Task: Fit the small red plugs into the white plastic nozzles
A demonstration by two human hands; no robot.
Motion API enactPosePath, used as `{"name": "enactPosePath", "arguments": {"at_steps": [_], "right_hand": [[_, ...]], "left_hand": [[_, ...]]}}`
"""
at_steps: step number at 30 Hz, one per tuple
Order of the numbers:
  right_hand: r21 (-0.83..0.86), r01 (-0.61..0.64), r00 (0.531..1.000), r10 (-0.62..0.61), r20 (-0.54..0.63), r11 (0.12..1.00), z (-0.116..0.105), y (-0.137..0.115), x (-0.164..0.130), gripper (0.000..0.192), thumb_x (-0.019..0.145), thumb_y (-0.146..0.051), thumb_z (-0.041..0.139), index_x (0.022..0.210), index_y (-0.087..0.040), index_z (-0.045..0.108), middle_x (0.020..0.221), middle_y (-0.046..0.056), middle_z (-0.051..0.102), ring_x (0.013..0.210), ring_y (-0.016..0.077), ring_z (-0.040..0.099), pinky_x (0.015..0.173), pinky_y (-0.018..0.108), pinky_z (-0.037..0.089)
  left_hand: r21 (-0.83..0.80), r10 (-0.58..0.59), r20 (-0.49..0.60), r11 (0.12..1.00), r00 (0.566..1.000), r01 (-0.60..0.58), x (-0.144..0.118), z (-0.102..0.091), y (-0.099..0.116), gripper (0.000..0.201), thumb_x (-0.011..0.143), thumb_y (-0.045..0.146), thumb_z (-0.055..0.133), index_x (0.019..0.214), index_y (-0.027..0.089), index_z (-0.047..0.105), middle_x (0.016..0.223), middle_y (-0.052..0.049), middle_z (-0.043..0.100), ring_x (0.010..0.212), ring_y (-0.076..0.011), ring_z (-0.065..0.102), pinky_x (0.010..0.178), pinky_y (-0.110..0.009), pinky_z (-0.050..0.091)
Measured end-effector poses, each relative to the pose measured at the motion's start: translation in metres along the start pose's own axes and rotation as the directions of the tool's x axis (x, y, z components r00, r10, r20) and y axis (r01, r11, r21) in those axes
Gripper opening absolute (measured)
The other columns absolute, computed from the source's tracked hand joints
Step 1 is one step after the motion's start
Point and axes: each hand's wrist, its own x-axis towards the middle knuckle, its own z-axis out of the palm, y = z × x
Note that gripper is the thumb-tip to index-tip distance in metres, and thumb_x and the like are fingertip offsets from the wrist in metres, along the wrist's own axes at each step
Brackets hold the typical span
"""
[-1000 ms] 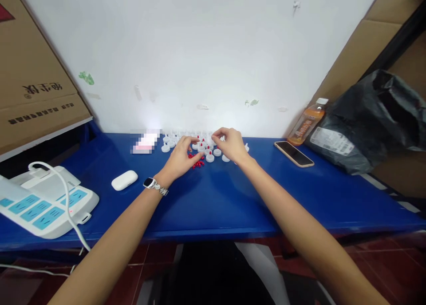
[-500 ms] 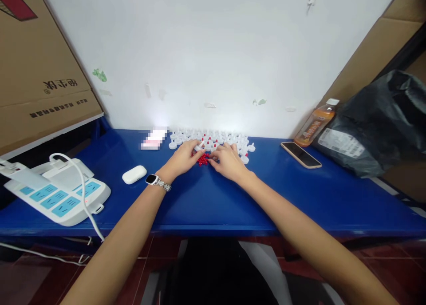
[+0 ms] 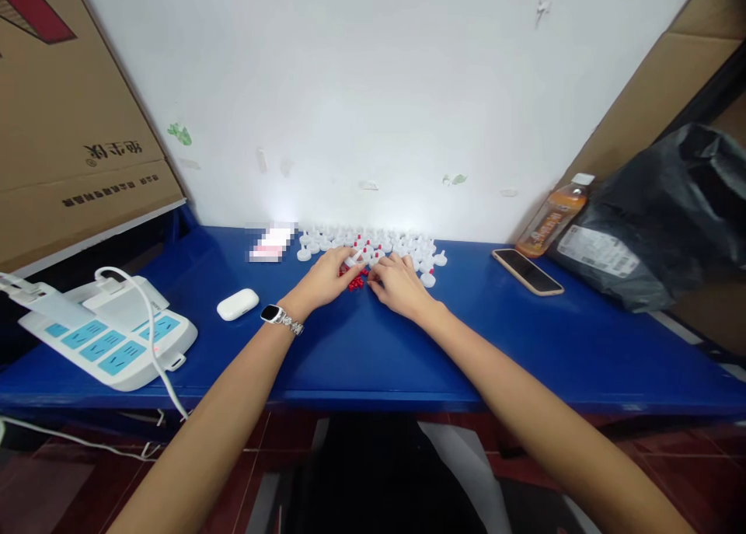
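Note:
My left hand (image 3: 326, 277) is closed around a white nozzle cap (image 3: 353, 260), its spout tilted up and to the right. Close beside it, my right hand (image 3: 401, 284) has its thumb and fingers bent together at the edge of a small pile of red tips (image 3: 356, 283). Whatever is between those right fingertips is too small and hidden to make out. Behind both hands stand many white nozzle caps (image 3: 416, 245) in a wide cluster against the wall. A few of them carry red tips, including a nozzle cap (image 3: 428, 278) just right of my right hand.
On the left of the blue table (image 3: 373, 355) are a white earphone case (image 3: 238, 305) and a power strip (image 3: 110, 343) with a cable. To the right lie a phone (image 3: 528, 271), a drink bottle (image 3: 551, 219) and a black plastic bag (image 3: 646, 215). A cardboard box (image 3: 75, 114) stands far left.
My left hand has shifted slightly right, and the nozzle cap in it now leans further toward my right hand. My right hand has barely moved. The view has turned a little left.

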Motion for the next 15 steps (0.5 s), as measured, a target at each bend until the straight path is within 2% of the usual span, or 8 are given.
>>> {"name": "enactPosePath", "arguments": {"at_steps": [3, 5, 6, 8, 10, 11, 15], "right_hand": [[0.109, -0.017, 0.996, 0.026, -0.083, 0.994, -0.002, 0.002, 0.000, 0.011, 0.093, -0.021, 0.058, 0.088, -0.019, 0.067, 0.096, 0.009, 0.070, 0.101, 0.0273, 0.055, 0.090, 0.042, 0.036], [0.303, -0.056, 0.985, 0.102, -0.139, 0.951, -0.004, 0.004, 0.000, 0.011, 0.093, -0.025, 0.058, 0.088, -0.019, 0.067, 0.093, 0.008, 0.071, 0.096, 0.0247, 0.058, 0.087, 0.039, 0.041], [0.434, -0.079, 0.977, 0.157, -0.147, 0.898, -0.005, 0.004, 0.001, 0.012, 0.093, -0.027, 0.059, 0.088, -0.020, 0.066, 0.090, 0.006, 0.071, 0.091, 0.0227, 0.061, 0.084, 0.037, 0.044], [0.683, -0.110, 0.957, 0.262, -0.123, 0.722, -0.005, 0.006, 0.002, 0.015, 0.092, -0.034, 0.060, 0.089, -0.019, 0.065, 0.083, 0.005, 0.072, 0.078, 0.0190, 0.063, 0.076, 0.034, 0.048], [0.828, -0.103, 0.937, 0.332, -0.104, 0.551, -0.002, 0.007, 0.004, 0.020, 0.089, -0.039, 0.063, 0.090, -0.018, 0.065, 0.078, 0.004, 0.071, 0.071, 0.0171, 0.064, 0.070, 0.031, 0.049], [0.864, -0.089, 0.928, 0.357, -0.109, 0.495, 0.000, 0.008, 0.005, 0.023, 0.087, -0.040, 0.066, 0.091, -0.018, 0.066, 0.076, 0.003, 0.070, 0.070, 0.0167, 0.064, 0.068, 0.031, 0.050], [0.918, -0.053, 0.888, 0.439, -0.136, 0.392, 0.008, 0.006, 0.008, 0.028, 0.082, -0.044, 0.071, 0.090, -0.017, 0.069, 0.076, 0.004, 0.071, 0.066, 0.0151, 0.063, 0.063, 0.028, 0.050]], "left_hand": [[-0.018, 0.001, 0.001, 1.000, 1.000, -0.001, 0.000, 0.000, 0.002, 0.033, 0.096, 0.047, 0.050, 0.105, 0.018, 0.064, 0.103, -0.010, 0.067, 0.093, -0.0241, 0.063, 0.084, -0.039, 0.051], [-0.027, 0.008, -0.012, 1.000, 1.000, -0.008, 0.000, 0.000, 0.003, 0.033, 0.097, 0.047, 0.050, 0.107, 0.018, 0.063, 0.104, -0.010, 0.067, 0.094, -0.0241, 0.063, 0.085, -0.039, 0.051], [-0.030, 0.017, -0.026, 0.999, 1.000, -0.018, 0.000, 0.001, 0.004, 0.033, 0.097, 0.047, 0.050, 0.109, 0.018, 0.063, 0.105, -0.010, 0.067, 0.095, -0.0241, 0.063, 0.086, -0.039, 0.050], [-0.034, 0.042, -0.053, 0.998, 0.998, -0.044, 0.000, 0.002, 0.007, 0.034, 0.098, 0.047, 0.049, 0.111, 0.018, 0.061, 0.106, -0.010, 0.067, 0.097, -0.0242, 0.063, 0.089, -0.040, 0.050], [-0.039, 0.064, -0.064, 0.997, 0.996, -0.067, 0.000, 0.004, 0.009, 0.034, 0.099, 0.047, 0.048, 0.111, 0.018, 0.061, 0.106, -0.010, 0.067, 0.099, -0.0243, 0.063, 0.090, -0.039, 0.049], [-0.042, 0.069, -0.062, 0.997, 0.996, -0.071, 0.000, 0.005, 0.011, 0.034, 0.099, 0.048, 0.048, 0.111, 0.019, 0.061, 0.106, -0.009, 0.066, 0.100, -0.0243, 0.062, 0.090, -0.039, 0.049], [-0.040, 0.080, -0.031, 0.996, 0.996, -0.081, -0.001, 0.008, 0.016, 0.034, 0.099, 0.048, 0.047, 0.111, 0.019, 0.061, 0.105, -0.009, 0.066, 0.097, -0.0243, 0.062, 0.090, -0.040, 0.049]]}}
